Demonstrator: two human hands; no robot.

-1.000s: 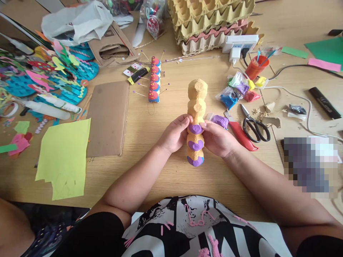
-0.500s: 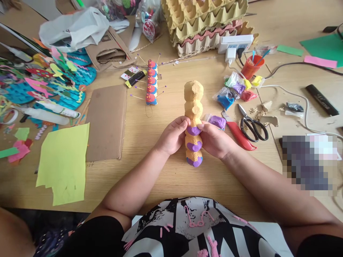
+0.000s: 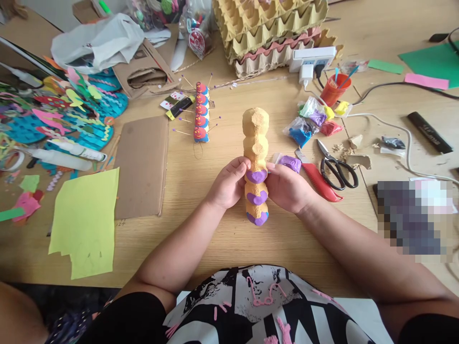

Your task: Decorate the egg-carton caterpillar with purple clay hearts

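Observation:
Upright in front of me stands a yellow-orange egg-carton strip, made of bumpy round segments. Purple clay patches cover parts of its lower segments, with a little blue at the bottom edge. My left hand grips its left side near the middle, thumb and fingers closed at the edge. From the right, my right hand holds the same strip, its thumb beside the uppermost purple patch. A packet of purple clay lies just behind my right hand. Farther back is a red and blue caterpillar figure with pin-like legs.
Scissors and a red utility knife lie right of my hands. Beyond them are clay packets, an orange cup and a power strip. Cardboard and yellow-green paper lie left; egg trays stand behind.
The egg-carton strip has shifted very slightly left in view, and my right thumb has slid a little toward its edge. Both hands keep their hold; the whole view moved slightly.

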